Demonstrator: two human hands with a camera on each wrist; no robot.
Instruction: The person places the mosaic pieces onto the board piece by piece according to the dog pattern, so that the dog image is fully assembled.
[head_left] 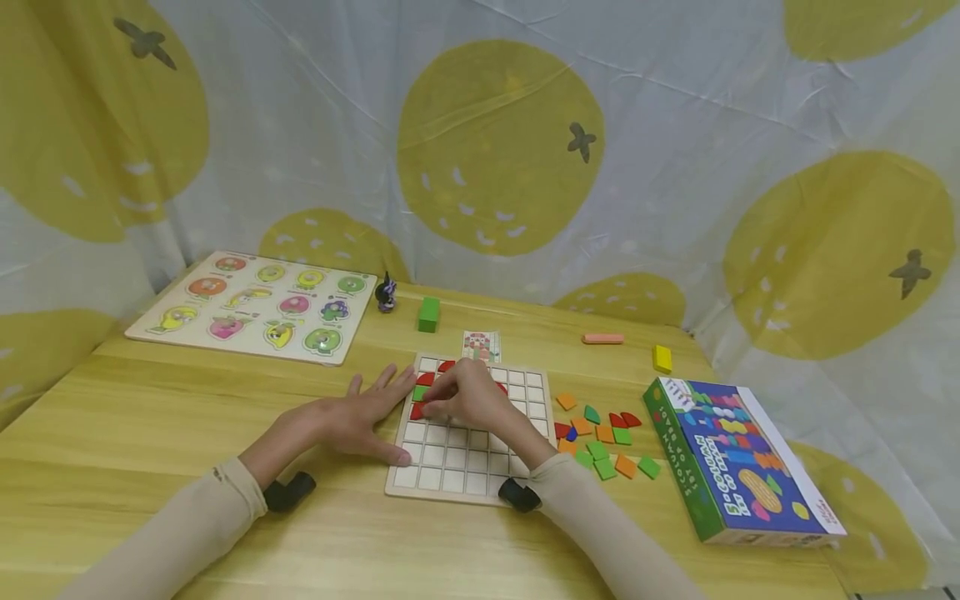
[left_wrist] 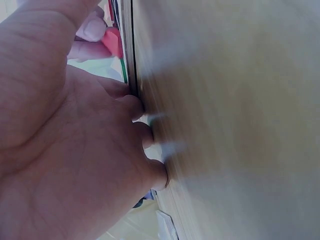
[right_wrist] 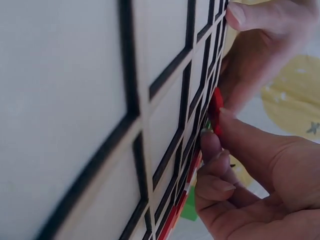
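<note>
both forearms reach forward; left hand (head_left: 360,421) lies flat, steadying grid board (head_left: 450,479); right hand (head_left: 468,400) pinches red tile (right_wrist: 216,111).

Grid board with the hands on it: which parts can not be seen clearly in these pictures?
- Head view: the right hand covers several cells of the grid board, so their tiles are hidden.
- Head view: the pattern card is too small to read.
- Left wrist view: the left hand fills the frame; the table is blurred.
- Right wrist view: the red tile shows edge-on only.
</note>
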